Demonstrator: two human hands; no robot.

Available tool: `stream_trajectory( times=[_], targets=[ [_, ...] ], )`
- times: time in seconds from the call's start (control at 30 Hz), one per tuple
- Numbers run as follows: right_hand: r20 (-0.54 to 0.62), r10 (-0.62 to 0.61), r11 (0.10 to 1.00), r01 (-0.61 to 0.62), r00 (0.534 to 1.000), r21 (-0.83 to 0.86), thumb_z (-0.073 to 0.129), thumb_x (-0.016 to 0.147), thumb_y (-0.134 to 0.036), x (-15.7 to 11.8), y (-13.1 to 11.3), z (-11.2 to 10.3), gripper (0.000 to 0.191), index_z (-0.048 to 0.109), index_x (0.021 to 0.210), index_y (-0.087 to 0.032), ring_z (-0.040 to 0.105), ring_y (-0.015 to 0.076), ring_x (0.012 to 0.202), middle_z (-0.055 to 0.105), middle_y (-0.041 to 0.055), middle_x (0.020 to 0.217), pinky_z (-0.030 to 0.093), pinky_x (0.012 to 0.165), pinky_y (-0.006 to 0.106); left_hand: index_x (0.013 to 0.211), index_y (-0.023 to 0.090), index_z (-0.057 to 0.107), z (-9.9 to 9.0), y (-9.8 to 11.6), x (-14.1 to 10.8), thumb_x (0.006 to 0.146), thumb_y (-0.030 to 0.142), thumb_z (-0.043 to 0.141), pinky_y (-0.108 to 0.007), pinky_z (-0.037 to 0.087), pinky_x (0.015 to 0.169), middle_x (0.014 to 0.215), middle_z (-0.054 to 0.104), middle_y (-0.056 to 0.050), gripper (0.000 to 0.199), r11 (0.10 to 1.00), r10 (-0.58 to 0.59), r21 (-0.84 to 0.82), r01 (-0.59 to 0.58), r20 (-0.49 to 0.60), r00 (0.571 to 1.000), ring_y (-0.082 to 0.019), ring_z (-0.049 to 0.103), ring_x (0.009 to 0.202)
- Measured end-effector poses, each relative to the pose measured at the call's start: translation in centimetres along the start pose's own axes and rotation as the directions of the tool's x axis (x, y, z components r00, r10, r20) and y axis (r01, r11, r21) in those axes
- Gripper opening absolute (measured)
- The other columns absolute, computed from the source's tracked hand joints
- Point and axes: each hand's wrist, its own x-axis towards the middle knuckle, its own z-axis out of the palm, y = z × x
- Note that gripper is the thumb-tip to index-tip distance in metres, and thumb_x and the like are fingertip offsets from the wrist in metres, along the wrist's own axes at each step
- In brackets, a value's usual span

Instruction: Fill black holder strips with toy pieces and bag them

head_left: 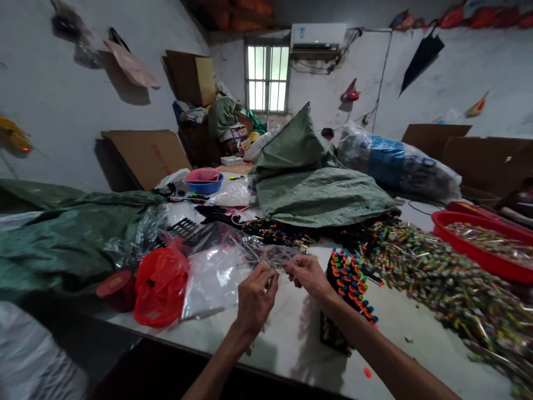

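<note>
My left hand (257, 294) is raised over the white table, thumb and fingers pinched together. A little to its right, my right hand (308, 276) is also closed in a pinch. Whatever they hold is too small and blurred to name. Just behind the fingers lies crumpled clear plastic (245, 244). Under my right forearm stands a black rack (335, 333), its top filled with rows of small orange and blue pieces (350, 278). A stack of clear plastic bags (212, 283) lies left of my left hand.
A big heap of small shiny multicoloured pieces (449, 283) covers the right side, beside a red basin (462, 244). A red plastic bag (162, 283) sits at the left front edge. Green woven sacks (320, 194) stand behind; a blue basin (206, 185) lies farther back.
</note>
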Motion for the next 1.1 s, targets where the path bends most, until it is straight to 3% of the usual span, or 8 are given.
stream_trajectory(
  times=[0.1, 0.2, 0.33, 0.47, 0.6, 0.7, 0.93, 1.1],
  targets=[
    [0.0, -0.013, 1.0, 0.013, 1.0, 0.005, 0.064, 0.056, -0.048, 0.2, -1.3, -0.8, 0.042, 0.036, 0.044, -0.02, 0.027, 0.0044, 0.036, 0.032, -0.0085, 0.037, 0.02, 0.036, 0.019, 0.072, 0.017, 0.06, -0.2, 0.1, 1.0, 0.08, 0.029, 0.054, -0.024, 0.044, 0.062, 0.07, 0.059, -0.001, 0.015, 0.857, -0.278, -0.421, 0.298, 0.11, 0.954, -0.012, 0.056, 0.065],
    [0.084, -0.051, 0.988, 0.062, 0.995, -0.144, 0.068, 0.054, -0.037, 1.2, -2.1, -3.2, 0.036, 0.038, 0.045, -0.019, 0.028, 0.0051, 0.041, 0.033, -0.008, 0.04, 0.018, 0.041, 0.02, 0.075, 0.016, 0.056, -0.8, 0.6, 3.3, 0.071, 0.032, 0.063, -0.024, 0.047, 0.062, 0.071, 0.062, -0.001, 0.017, 0.387, -0.524, -0.798, 0.463, 0.222, 0.822, -0.012, 0.059, 0.064],
    [-0.272, -0.126, 0.974, 0.066, 0.954, -0.217, 0.067, 0.046, -0.012, 4.6, -1.8, -8.0, 0.026, 0.043, 0.039, -0.017, 0.034, 0.0075, 0.048, 0.032, -0.0064, 0.041, 0.017, 0.046, 0.021, 0.069, 0.016, 0.052, -1.0, 4.1, 6.6, 0.063, 0.027, 0.07, -0.021, 0.046, 0.057, 0.064, 0.058, 0.003, 0.022, 0.071, -0.434, -0.915, 0.398, 0.331, 0.838, -0.008, 0.053, 0.055],
    [-0.432, -0.081, 0.997, 0.082, 0.898, -0.016, 0.061, 0.06, -0.025, 8.2, -1.1, -13.5, 0.03, 0.037, 0.044, -0.019, 0.033, 0.0081, 0.044, 0.031, -0.0066, 0.041, 0.022, 0.044, 0.02, 0.077, 0.017, 0.056, 1.9, 7.0, 7.5, 0.068, 0.03, 0.065, -0.021, 0.038, 0.053, 0.06, 0.051, 0.004, 0.019, 0.401, -0.065, -0.789, 0.465, 0.482, 0.874, -0.008, 0.046, 0.053],
    [-0.459, -0.062, 0.981, 0.138, 0.886, 0.134, 0.054, 0.07, -0.038, 8.0, -0.8, -18.4, 0.032, 0.033, 0.053, -0.021, 0.025, 0.0058, 0.038, 0.033, -0.0078, 0.044, 0.025, 0.039, 0.019, 0.078, 0.02, 0.062, 7.0, 3.9, 9.3, 0.056, 0.016, 0.068, -0.024, 0.038, 0.068, 0.067, 0.052, 0.002, 0.023, 0.843, -0.138, -0.475, 0.252, 0.263, 0.955, -0.013, 0.048, 0.07],
    [-0.417, -0.064, 0.966, 0.162, 0.907, 0.203, 0.054, 0.07, -0.05, 6.2, 0.4, -20.1, 0.037, 0.034, 0.057, -0.022, 0.021, 0.0049, 0.036, 0.036, -0.0079, 0.047, 0.023, 0.036, 0.019, 0.065, 0.019, 0.061, 11.0, 0.7, 12.0, 0.059, 0.019, 0.065, -0.026, 0.038, 0.076, 0.071, 0.055, -0.001, 0.007, 0.804, -0.329, -0.484, 0.344, 0.12, 0.937, -0.017, 0.05, 0.082],
    [-0.442, -0.095, 0.978, 0.001, 0.892, -0.208, 0.056, 0.061, -0.066, 4.9, 7.0, -21.7, 0.052, 0.033, 0.05, -0.021, 0.027, 0.0067, 0.041, 0.03, -0.0072, 0.045, 0.02, 0.04, 0.02, 0.057, 0.015, 0.053, 16.5, -0.3, 15.2, 0.074, 0.033, 0.051, -0.032, 0.047, 0.058, 0.054, 0.054, -0.003, 0.025, 0.538, -0.425, -0.629, 0.561, 0.372, 0.825, -0.017, 0.056, 0.057],
    [-0.507, -0.141, 0.721, -0.262, 0.851, -0.641, 0.041, 0.078, -0.058, 4.6, 10.8, -21.3, 0.048, 0.045, 0.052, -0.018, 0.045, 0.012, 0.053, 0.048, -0.0004, 0.053, 0.023, 0.047, 0.021, 0.051, 0.018, 0.04, 18.0, -0.8, 13.9, 0.074, 0.041, 0.054, -0.025, 0.044, 0.053, 0.044, 0.037, 0.006, 0.036, 0.552, -0.402, -0.64, 0.535, 0.358, 0.843, -0.008, 0.039, 0.041]
  ],
)
